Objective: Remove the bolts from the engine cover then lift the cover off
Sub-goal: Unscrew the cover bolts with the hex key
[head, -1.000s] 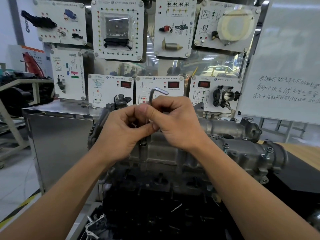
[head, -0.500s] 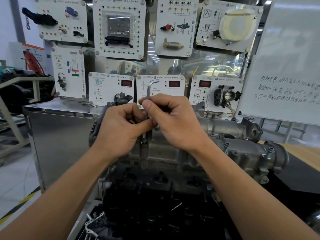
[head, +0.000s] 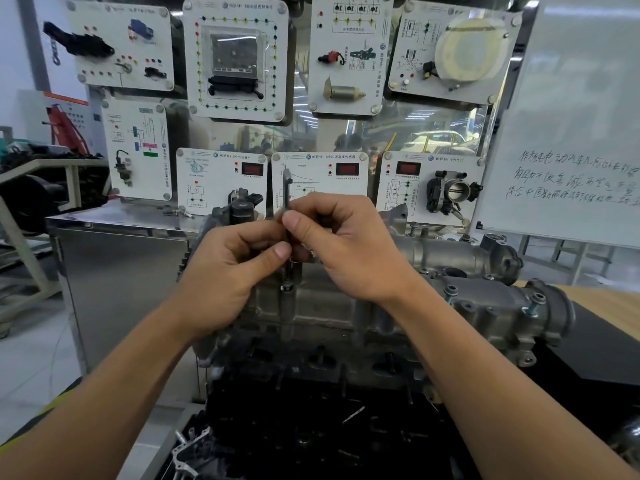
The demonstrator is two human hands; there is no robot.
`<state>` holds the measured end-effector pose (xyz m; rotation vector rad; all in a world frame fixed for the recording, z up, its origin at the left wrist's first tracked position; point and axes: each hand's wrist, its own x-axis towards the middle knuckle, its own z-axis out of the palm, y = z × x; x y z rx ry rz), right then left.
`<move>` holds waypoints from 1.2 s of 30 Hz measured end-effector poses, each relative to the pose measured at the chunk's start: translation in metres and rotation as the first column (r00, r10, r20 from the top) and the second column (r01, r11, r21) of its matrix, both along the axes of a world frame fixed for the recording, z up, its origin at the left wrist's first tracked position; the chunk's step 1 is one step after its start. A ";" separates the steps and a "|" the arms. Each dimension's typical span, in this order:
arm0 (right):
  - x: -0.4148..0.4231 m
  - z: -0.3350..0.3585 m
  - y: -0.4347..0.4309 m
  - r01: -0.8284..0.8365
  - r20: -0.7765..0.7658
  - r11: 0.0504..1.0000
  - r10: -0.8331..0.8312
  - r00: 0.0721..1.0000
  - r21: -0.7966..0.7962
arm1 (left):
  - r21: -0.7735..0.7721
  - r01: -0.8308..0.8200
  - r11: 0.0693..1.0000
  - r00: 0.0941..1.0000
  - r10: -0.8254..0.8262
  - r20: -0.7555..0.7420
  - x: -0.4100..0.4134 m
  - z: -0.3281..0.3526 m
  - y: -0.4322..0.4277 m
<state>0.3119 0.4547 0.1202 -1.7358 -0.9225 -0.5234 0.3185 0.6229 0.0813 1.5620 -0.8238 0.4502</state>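
Observation:
The grey cast engine cover [head: 485,306] lies across the middle of the view on top of the dark engine block [head: 311,427]. An L-shaped hex key [head: 286,192] stands upright, its lower tip in a bolt [head: 286,287] near the cover's left end. My left hand [head: 225,271] and my right hand [head: 346,247] both pinch the key's shaft between thumb and fingers, just above the bolt. The key's short arm at the top points toward me, so it looks foreshortened. Two raised bolts [head: 450,294] [head: 535,303] stick up from the cover's right part.
A display wall of white training panels [head: 235,57] stands right behind the engine, with a throttle body [head: 453,192] mounted low right. A whiteboard [head: 581,133] leans at the right. A steel cabinet [head: 114,278] stands left, a wooden bench top [head: 606,306] right.
The key's short upper arm has swung round from pointing right to pointing toward me, turned by both hands. The hands stay on the shaft over the same bolt.

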 end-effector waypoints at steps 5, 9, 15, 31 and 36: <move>-0.001 0.001 0.000 0.021 0.024 0.997 -0.023 0.999 0.081 | -0.026 -0.094 0.995 0.994 0.095 0.057 -0.001 0.001 -0.007; -0.001 0.000 0.003 0.051 0.003 0.988 -0.052 0.999 0.148 | -0.052 -0.130 0.990 0.988 0.134 0.082 0.000 0.003 -0.013; 0.001 0.001 0.004 0.103 -0.011 0.981 -0.103 0.995 0.163 | -0.115 -0.151 0.982 0.987 0.156 0.036 0.003 0.003 -0.017; 0.001 -0.001 0.005 0.042 0.091 0.996 -0.049 0.995 0.077 | -0.160 -0.101 0.982 0.993 0.108 0.037 0.001 0.002 -0.011; 0.004 0.001 0.007 0.106 0.075 0.984 -0.117 0.990 0.144 | -0.200 -0.161 0.967 0.984 0.174 0.046 0.001 0.003 -0.021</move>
